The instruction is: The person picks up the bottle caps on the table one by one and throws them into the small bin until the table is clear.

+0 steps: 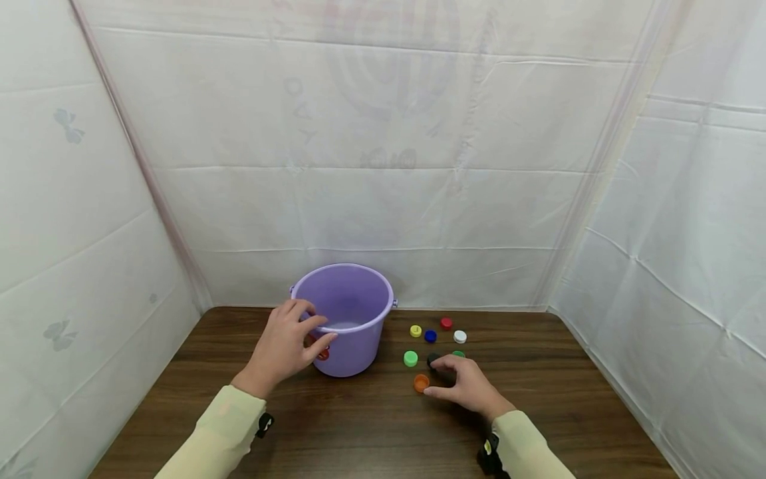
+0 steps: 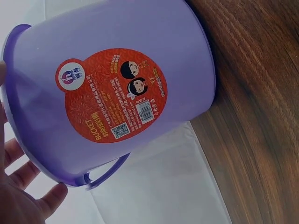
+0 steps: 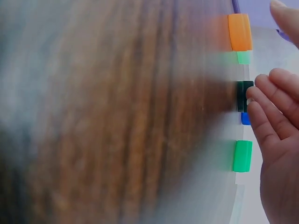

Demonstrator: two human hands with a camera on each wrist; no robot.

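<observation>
My left hand (image 1: pixel 287 342) is at the near left rim of a purple bucket (image 1: pixel 353 346), fingers spread and loosely bent. In the left wrist view its fingertips (image 2: pixel 55 196) lie right along the rim, beside a handle mount; the thumb is mostly out of frame. A red label (image 2: pixel 114 95) is on the bucket's side. My right hand (image 1: pixel 469 386) is low over the table, its fingertips at a black bottle cap (image 3: pixel 242 96). The thumb stands apart from the fingers, near an orange cap (image 1: pixel 421 383) that lies open side up.
Around the right hand lie a light green cap (image 1: pixel 410 358) and a dark green cap (image 3: pixel 242 156). Farther back are yellow (image 1: pixel 415 330), blue (image 1: pixel 430 336), red (image 1: pixel 446 323) and white (image 1: pixel 459 336) caps. White sheeting (image 1: pixel 383 199) encloses the wooden table (image 1: pixel 371 432).
</observation>
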